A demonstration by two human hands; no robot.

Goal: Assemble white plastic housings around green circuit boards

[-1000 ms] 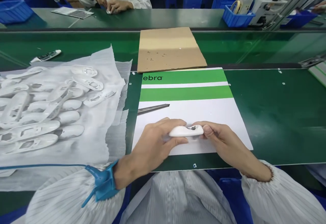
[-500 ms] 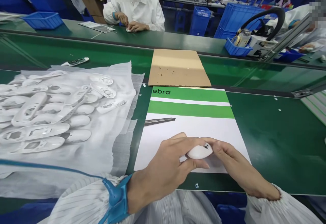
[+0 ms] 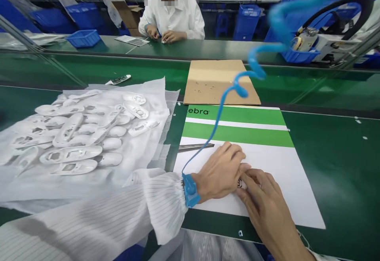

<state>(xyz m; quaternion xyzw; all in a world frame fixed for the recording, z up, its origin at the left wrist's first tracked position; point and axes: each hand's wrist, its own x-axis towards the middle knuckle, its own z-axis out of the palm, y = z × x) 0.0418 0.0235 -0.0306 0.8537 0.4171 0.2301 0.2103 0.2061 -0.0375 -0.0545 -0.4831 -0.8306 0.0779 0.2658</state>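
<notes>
A small white plastic casing (image 3: pixel 243 183) with a dark printed opening is pinched between my two hands over the white sheet. My right hand (image 3: pixel 265 199) grips it from the right, thumb below and fingers above. From the left, my left hand (image 3: pixel 221 172) reaches over it with curled fingers meeting the right fingertips; most of the casing is hidden under them. A blue wrist strap (image 3: pixel 190 190) with a coiled cord circles my left wrist. Grey tweezers (image 3: pixel 196 147) lie on the green-and-white sheet (image 3: pixel 285 178), just beyond my left hand.
Several white plastic shells (image 3: pixel 71 155) lie on wrinkled white foam wrap (image 3: pixel 145 154) at left. A cardboard piece (image 3: pixel 218 80) leans behind the sheet. One slim white part with a circuit board (image 3: pixel 118 80) sits farther back. A co-worker (image 3: pixel 178 15) works across the bench.
My left hand has turned palm-down over the casing, which is now mostly covered. My right hand has come round it from the right. The view has shifted left, and the blue cord now crosses in front.
</notes>
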